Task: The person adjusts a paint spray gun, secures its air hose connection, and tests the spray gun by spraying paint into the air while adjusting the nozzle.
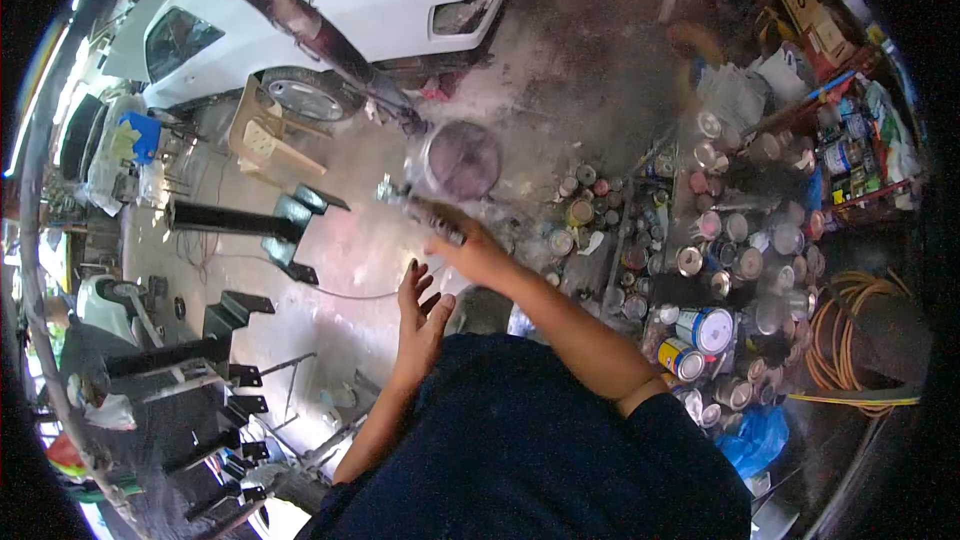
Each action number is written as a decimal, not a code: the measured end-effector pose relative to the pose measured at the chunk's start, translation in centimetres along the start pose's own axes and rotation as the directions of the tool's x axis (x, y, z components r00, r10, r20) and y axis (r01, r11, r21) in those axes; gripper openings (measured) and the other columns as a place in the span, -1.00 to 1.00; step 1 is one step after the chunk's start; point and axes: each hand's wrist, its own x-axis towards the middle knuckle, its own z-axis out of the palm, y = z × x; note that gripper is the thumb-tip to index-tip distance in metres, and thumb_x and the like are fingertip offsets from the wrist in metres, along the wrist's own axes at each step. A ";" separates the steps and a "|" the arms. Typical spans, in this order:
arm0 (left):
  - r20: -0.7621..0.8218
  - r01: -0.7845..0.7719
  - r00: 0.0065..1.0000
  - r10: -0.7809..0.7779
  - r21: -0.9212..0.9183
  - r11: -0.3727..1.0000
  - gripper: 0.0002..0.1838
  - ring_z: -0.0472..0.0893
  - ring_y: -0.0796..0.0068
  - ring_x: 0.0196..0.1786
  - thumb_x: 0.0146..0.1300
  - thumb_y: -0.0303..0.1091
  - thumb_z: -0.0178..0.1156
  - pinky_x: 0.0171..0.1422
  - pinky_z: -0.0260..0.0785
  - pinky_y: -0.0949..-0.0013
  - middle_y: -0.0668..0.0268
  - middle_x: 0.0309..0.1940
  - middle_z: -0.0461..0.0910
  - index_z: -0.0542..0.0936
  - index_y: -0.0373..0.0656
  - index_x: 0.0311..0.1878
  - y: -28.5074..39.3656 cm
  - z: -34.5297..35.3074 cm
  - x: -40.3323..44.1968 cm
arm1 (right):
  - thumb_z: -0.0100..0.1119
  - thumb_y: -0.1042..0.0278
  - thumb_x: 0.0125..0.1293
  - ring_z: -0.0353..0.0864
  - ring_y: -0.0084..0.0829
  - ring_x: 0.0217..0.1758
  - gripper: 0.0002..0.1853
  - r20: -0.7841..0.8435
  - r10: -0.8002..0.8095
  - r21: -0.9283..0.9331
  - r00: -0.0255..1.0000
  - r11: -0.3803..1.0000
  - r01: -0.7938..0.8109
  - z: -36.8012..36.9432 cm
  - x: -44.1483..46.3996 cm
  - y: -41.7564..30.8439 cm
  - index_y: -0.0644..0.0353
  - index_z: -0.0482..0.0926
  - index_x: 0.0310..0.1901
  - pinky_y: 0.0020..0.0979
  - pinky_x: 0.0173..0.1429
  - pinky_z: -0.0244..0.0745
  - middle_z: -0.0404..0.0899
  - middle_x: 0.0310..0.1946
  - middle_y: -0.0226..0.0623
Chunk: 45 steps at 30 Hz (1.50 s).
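Observation:
My right hand (475, 252) is wrapped round a metal spray gun (437, 220), held out in front of my chest with its front end toward the upper left. Just below it my left hand (425, 320) is raised, fingers apart and slightly bent, with nothing in it. Left of the gun is a glossy black metal part (290, 230) with a bracket-like end on a long dark bar. A thin hose (350, 295) runs between that part and my hands. Beyond the gun stands a round drum (465, 160) with a dark, stained top.
More black brackets (225, 325) jut in from the left. Many paint cans (705, 330) crowd the floor at right, near a coiled orange hose (850, 335). A dark post (320, 35) slants across the upper left, before a white car (370, 0) and an overturned-looking chair (262, 140).

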 end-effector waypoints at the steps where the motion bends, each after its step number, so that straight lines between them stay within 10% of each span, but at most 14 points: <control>1: -0.035 -0.020 0.999 0.020 0.013 1.000 -0.14 0.21 0.07 0.54 0.46 -0.22 0.18 0.58 0.12 0.03 0.00 0.53 0.13 -0.08 -0.14 0.64 -0.2 0.3 1.0 | 0.32 0.28 0.33 0.51 -0.21 0.34 -0.42 0.033 -0.030 0.055 0.999 0.998 0.029 0.6 0.6 2.3 0.20 0.45 0.36 -0.26 0.38 0.42 0.51 0.30 -0.03; 5: -0.152 -0.027 0.988 0.018 -0.058 0.998 -0.10 0.22 0.12 0.52 0.43 -0.21 0.25 0.57 0.13 0.07 0.01 0.48 0.17 -0.08 -0.24 0.61 -2.9 1.2 5.7 | 0.26 0.20 0.37 0.38 -0.03 0.45 -0.41 0.150 0.013 -0.322 0.989 0.946 0.037 0.6 2.7 6.4 0.18 0.41 0.38 -0.22 0.49 0.32 0.35 0.39 0.08; 14: -0.181 0.220 0.929 -0.324 -0.434 0.873 -0.49 0.48 0.34 0.22 0.43 -0.28 0.21 0.36 0.29 0.26 0.18 0.17 0.49 0.31 -0.21 0.34 -8.3 1.0 17.7 | 0.09 0.27 0.47 0.51 0.05 0.34 -0.45 0.412 0.030 -0.391 0.911 0.908 0.147 -1.4 10.2 18.4 -0.01 0.30 0.46 -0.14 0.47 0.42 0.16 0.46 -0.04; 23: -0.251 0.304 0.767 -0.590 -0.668 0.679 -0.61 0.59 0.33 0.16 0.44 -0.23 0.22 0.11 0.47 0.10 0.29 0.12 0.48 0.33 -0.01 0.22 -12.7 -1.1 23.6 | 0.35 0.07 0.22 0.43 0.10 0.40 -0.17 0.469 0.451 -0.712 0.759 0.702 0.023 -3.7 17.4 16.4 0.14 0.28 0.48 -0.06 0.40 0.41 0.29 0.43 0.13; 28: -0.389 0.203 0.687 -0.613 -0.708 0.676 -0.51 0.59 0.25 0.09 0.44 -0.26 0.22 0.14 0.49 -0.10 0.23 0.10 0.44 0.20 -0.03 0.28 -15.7 -2.0 25.1 | 0.27 0.10 0.25 0.59 0.07 0.23 -0.40 0.452 0.611 -0.776 0.650 0.628 -0.051 -10.0 19.3 15.0 0.24 0.52 0.28 -0.10 0.30 0.49 0.60 0.15 0.08; 35: -0.481 0.092 0.591 -0.647 -0.756 0.647 -0.44 0.57 0.28 0.08 0.47 -0.21 0.19 0.13 0.46 -0.13 0.19 0.12 0.45 0.15 0.02 0.38 -18.6 -2.0 28.3 | 0.21 0.12 0.35 0.73 -0.18 -0.03 -0.60 0.092 0.406 -0.474 0.909 0.821 -0.318 -12.8 27.5 11.6 0.24 0.62 0.07 -0.18 0.07 0.57 0.73 -0.07 -0.06; 40: -0.549 0.060 0.632 -0.547 -0.669 0.741 -0.43 0.57 0.32 0.08 0.50 -0.28 0.14 0.19 0.41 -0.13 0.23 0.18 0.48 0.13 0.12 0.44 -18.2 -1.5 31.0 | 0.25 0.17 0.29 0.72 -0.23 -0.14 -0.59 0.365 0.402 -0.496 0.840 0.847 -0.190 -8.0 35.3 13.6 0.21 0.63 0.09 -0.18 -0.03 0.58 0.74 -0.08 -0.05; 43: -0.646 -0.140 0.728 -0.228 -0.466 0.874 -0.68 0.56 0.35 0.01 0.33 -0.44 0.21 0.09 0.51 0.18 0.25 -0.03 0.59 0.49 -0.10 0.14 -16.8 -0.9 33.1 | 0.26 0.24 0.20 0.72 -0.18 -0.18 -0.57 0.538 0.380 -0.548 0.753 0.836 -0.030 -3.8 38.8 20.1 0.22 0.64 0.09 -0.15 -0.08 0.58 0.74 -0.13 -0.01; 45: -0.782 -0.114 0.546 -0.301 -0.425 0.898 -0.68 0.60 0.38 -0.07 0.32 -0.41 0.29 0.10 0.50 0.26 0.27 -0.06 0.63 0.54 -0.13 0.12 -18.8 -1.3 34.5 | 0.29 0.28 0.10 0.72 -0.11 -0.19 -0.54 0.694 0.392 -0.560 0.604 0.821 0.110 -2.2 40.6 20.7 0.25 0.64 0.07 -0.11 -0.08 0.59 0.74 -0.17 0.04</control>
